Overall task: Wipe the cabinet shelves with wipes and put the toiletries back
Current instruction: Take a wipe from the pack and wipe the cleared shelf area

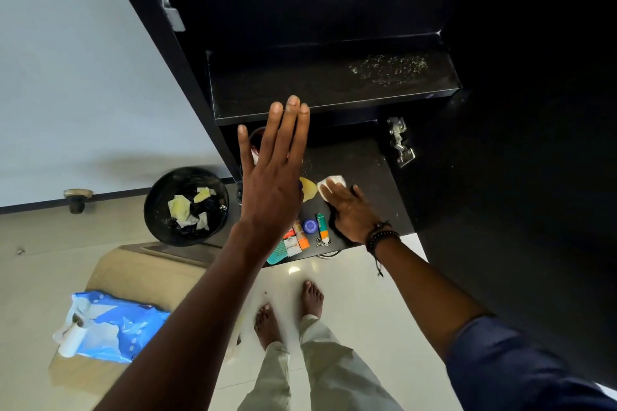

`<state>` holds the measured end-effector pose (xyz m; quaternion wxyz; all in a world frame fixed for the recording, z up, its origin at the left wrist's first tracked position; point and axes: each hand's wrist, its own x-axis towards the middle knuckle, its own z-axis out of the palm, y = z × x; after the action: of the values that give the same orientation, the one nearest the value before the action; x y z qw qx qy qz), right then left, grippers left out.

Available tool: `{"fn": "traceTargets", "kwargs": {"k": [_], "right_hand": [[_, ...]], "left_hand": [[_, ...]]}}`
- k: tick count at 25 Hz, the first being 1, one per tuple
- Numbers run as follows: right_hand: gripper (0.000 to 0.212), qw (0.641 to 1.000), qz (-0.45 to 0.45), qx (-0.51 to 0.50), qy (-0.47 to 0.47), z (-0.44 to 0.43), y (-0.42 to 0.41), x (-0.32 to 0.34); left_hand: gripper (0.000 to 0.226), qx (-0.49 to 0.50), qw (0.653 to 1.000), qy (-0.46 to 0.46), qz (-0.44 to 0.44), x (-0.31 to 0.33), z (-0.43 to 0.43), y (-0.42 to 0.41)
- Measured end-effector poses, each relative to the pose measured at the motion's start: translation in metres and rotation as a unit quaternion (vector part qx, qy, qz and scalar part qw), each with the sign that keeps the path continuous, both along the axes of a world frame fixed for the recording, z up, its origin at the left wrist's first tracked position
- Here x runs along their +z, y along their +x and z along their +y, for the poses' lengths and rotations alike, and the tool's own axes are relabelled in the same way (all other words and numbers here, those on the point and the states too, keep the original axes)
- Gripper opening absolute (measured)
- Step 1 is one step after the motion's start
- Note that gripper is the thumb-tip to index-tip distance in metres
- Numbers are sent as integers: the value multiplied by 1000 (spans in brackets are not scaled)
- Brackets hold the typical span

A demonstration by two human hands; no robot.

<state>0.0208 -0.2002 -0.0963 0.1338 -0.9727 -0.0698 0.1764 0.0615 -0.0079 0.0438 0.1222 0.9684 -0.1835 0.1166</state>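
My right hand (350,208) presses a white wipe (330,184) flat onto the lower black cabinet shelf (374,177). My left hand (275,170) is raised flat, fingers straight and together, holding nothing, its tips level with the front edge of the upper shelf (334,83), which shows a dusty patch at its right. Several toiletries (309,233) lie at the front of the lower shelf: a blue round cap, an orange-green tube, small boxes, a teal item. A yellow object (309,188) lies just left of the wipe. A dark round container is partly hidden behind my left hand.
A black waste bin (186,207) with crumpled used wipes stands on the floor to the left. A blue wipes pack (113,327) lies on a brown carton at lower left. A metal hinge (400,142) sits on the cabinet's right wall. My bare feet (290,310) stand on the pale tiles.
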Motion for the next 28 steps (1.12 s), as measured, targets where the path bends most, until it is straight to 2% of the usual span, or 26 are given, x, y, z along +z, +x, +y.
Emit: {"fn": "traceTargets", "kwargs": {"k": [2,4,8,10,12,14,17,20,22,25,26,28], "right_hand": [[69,997,0,-56,-61,-41,-6,-1],[75,985,74,-90,-125,-69,11,-1],[76,980,97,-153,-80,-47,74,-2],[75,987,99,-118,-52,-37,81,5],[74,994,38,-66,-76,-36,61,12],[67,994,21,-51,-90,-50,48,15],[57,985,57,-137,-86,-58,79,15],[67,975,113,-170,-87,-56,128,17],[60,973,122,-156,-119,-48,151,17],[63,992,99,-79,-13,-24,128,19],[67,996,83,-26,5,-16,101,18],[70,998,52,-6,38,-15,48,13]], "left_hand": [[100,-4,1000,2,3,1,0,-1],[93,1,1000,-3,3,1,-3,-2],[96,10,1000,0,0,-1,-4,-1],[100,3,1000,11,7,0,-3,-1],[104,3,1000,15,11,0,-1,0],[105,3,1000,16,17,0,-2,0],[100,-2,1000,6,22,0,-3,-1],[103,4,1000,2,21,-2,-4,-1],[104,5,1000,2,21,-1,-4,-1],[106,2,999,0,32,3,-5,-3],[107,4,999,0,34,3,-5,-4],[107,4,999,0,42,5,-4,-4]]}}
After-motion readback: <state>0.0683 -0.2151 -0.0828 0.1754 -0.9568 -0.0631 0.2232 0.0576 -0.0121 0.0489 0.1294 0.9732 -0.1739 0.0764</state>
